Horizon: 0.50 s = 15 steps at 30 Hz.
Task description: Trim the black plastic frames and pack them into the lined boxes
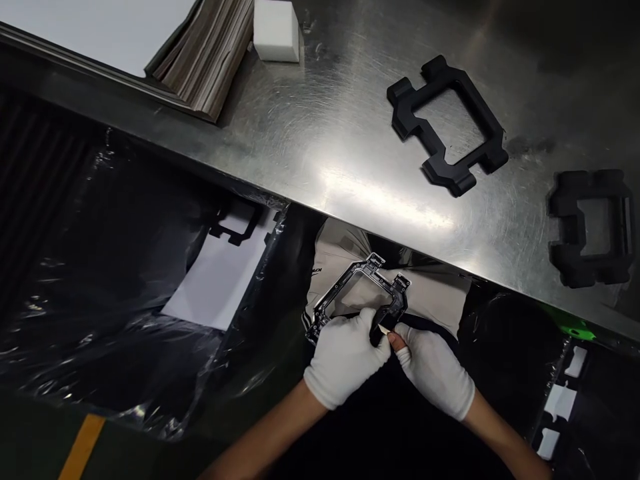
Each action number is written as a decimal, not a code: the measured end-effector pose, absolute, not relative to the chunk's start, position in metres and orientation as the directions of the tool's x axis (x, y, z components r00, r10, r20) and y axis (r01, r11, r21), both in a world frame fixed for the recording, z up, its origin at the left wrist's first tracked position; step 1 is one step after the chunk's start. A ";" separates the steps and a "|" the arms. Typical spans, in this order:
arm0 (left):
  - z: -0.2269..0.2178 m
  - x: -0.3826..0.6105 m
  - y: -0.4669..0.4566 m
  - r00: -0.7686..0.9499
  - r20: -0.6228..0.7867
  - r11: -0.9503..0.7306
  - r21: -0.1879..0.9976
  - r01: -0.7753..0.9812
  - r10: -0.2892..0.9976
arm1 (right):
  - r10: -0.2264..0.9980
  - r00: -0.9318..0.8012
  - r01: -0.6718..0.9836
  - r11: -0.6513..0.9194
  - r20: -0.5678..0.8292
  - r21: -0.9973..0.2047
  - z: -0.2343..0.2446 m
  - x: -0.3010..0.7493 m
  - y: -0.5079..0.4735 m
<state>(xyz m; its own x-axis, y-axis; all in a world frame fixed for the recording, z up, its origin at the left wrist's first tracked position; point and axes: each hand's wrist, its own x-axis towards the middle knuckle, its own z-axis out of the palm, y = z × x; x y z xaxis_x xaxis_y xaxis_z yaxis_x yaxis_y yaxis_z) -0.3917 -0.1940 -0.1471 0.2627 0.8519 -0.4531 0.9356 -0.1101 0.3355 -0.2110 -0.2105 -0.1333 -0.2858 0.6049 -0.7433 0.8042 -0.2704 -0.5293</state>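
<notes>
Both my hands wear white gloves and meet below the table edge. My left hand (346, 353) is closed on the near side of a thin black metal frame (361, 288) with a rectangular opening. My right hand (434, 369) pinches at the same near edge of the frame, with a bare fingertip poking out of the glove and a small pale sliver at its tip. The frame is held over my lap, just under the steel table (320, 147).
Two thick black foam frames (447, 127) (593, 227) lie on the table at the right. A white foam block (276, 30) and a stack of card sheets (210, 53) sit at the back left. Black plastic bags (100, 280) holding white paper (220, 280) hang below.
</notes>
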 end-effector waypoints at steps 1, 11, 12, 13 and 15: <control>-0.147 -0.391 -0.195 0.251 -0.445 -0.104 0.329 0.939 0.859 | 0.604 -0.279 0.803 -0.280 -0.747 -0.526 -0.134 -0.211 -0.210; -0.152 -0.393 -0.197 0.278 -0.361 -0.154 0.336 0.929 0.890 | 0.570 -0.283 0.845 -0.233 -0.772 -0.482 -0.135 -0.209 -0.206; -0.153 -0.392 -0.197 0.279 -0.358 -0.157 0.334 0.930 0.891 | 0.564 -0.272 0.849 -0.241 -0.780 -0.470 -0.133 -0.210 -0.205; -0.153 -0.392 -0.197 0.280 -0.357 -0.160 0.330 0.930 0.891 | 0.559 -0.261 0.851 -0.252 -0.787 -0.461 -0.131 -0.212 -0.204; -0.152 -0.392 -0.196 0.282 -0.353 -0.166 0.324 0.931 0.892 | 0.551 -0.244 0.855 -0.267 -0.798 -0.445 -0.127 -0.214 -0.202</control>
<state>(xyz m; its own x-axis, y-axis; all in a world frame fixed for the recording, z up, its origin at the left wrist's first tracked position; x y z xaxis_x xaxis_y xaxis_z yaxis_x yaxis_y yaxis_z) -0.3916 -0.1961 -0.1515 0.2818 0.8921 -0.3531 0.9313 -0.1658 0.3244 -0.2139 -0.2019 -0.1273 -0.2439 0.5505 -0.7984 0.8548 -0.2668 -0.4451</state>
